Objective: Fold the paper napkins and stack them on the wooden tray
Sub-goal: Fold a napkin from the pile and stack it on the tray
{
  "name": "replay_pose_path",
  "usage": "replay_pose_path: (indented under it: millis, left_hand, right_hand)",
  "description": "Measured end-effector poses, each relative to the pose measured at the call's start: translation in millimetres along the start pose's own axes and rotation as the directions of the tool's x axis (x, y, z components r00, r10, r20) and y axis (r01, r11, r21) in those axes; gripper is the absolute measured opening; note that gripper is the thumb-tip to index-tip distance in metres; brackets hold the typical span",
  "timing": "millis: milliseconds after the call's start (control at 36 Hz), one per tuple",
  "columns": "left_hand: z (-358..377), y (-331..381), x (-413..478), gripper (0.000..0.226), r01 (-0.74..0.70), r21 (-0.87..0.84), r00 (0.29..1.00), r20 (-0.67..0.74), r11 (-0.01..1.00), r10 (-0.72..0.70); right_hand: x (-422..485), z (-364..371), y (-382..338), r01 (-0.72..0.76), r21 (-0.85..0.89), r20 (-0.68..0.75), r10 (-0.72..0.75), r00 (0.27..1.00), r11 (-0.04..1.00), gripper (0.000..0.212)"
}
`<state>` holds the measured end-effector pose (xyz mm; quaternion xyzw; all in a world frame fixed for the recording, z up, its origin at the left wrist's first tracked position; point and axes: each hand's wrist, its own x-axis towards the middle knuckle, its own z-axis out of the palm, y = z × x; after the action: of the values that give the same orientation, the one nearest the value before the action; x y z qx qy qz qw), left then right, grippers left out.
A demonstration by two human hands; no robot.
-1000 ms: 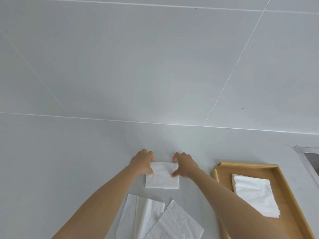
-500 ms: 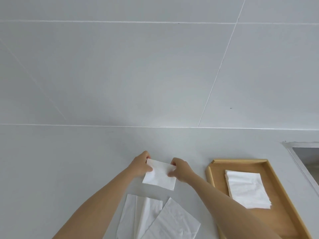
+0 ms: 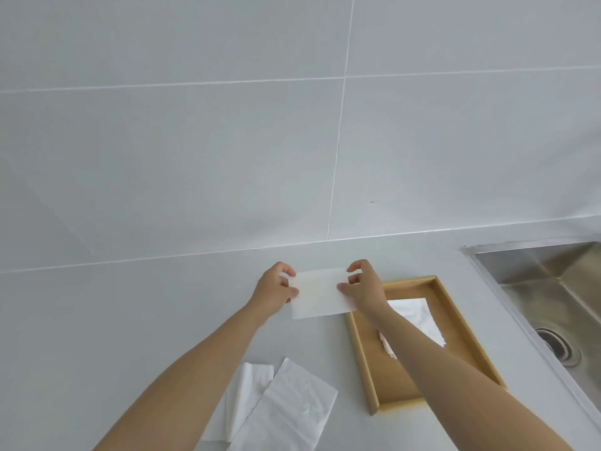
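A folded white napkin (image 3: 320,292) hangs in the air above the grey counter, just left of the wooden tray (image 3: 455,307). My left hand (image 3: 273,291) pinches its left edge and my right hand (image 3: 364,284) pinches its right edge. On the tray lies a stack of folded napkins (image 3: 419,320), partly hidden by my right forearm. Two unfolded napkins (image 3: 286,408) lie overlapping on the counter near the bottom, between my arms.
A steel sink (image 3: 553,297) with a drain is set into the counter at the right, close beside the tray. A white tiled wall (image 3: 292,125) rises behind the counter (image 3: 130,304).
Both hands have lifted the folded napkin off the counter and carried it up and to the right, toward the tray. The view has turned right, bringing the sink into sight.
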<state>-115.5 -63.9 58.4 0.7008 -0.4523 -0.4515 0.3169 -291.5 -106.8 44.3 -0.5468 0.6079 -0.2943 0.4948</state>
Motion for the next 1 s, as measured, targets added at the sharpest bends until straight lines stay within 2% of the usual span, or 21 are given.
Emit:
replay_pose_path:
  millis: [83, 194, 333, 583, 1000]
  left_hand:
    - [26.1, 8.0, -1.6, 0.019, -0.020, 0.009, 0.999, 0.029, 1.000, 0.019]
    - [63.9, 16.7, -4.2, 0.035, -0.022, 0.014, 0.995, 0.099, 1.000, 0.020]
    - [104.1, 22.5, -4.9, 0.048, -0.032, 0.077, 0.986, 0.168, 0.997, 0.019]
    - [149.2, 27.5, 0.4, 0.058, -0.072, 0.221, 0.977, 0.214, 0.973, 0.023]
    - [182.0, 17.1, 21.4, 0.061, -0.106, 0.363, 0.971, 0.239, 0.926, 0.018]
  right_hand:
    - [-6.8, -23.8, 9.9, 0.013, -0.030, -0.058, -0.014, 0.998, 0.999, 0.019]
    - [-14.2, -56.4, 27.0, -0.049, -0.047, -0.106, 0.044, 0.993, 0.998, 0.015]
    - [-16.2, -90.4, 47.2, -0.085, -0.104, -0.135, 0.071, 0.988, 0.991, 0.026]
    - [-8.3, -117.4, 80.1, -0.147, -0.281, -0.120, 0.117, 0.986, 0.949, 0.047]
    - [15.9, -128.2, 105.0, -0.181, -0.480, -0.083, 0.161, 0.983, 0.859, 0.053]
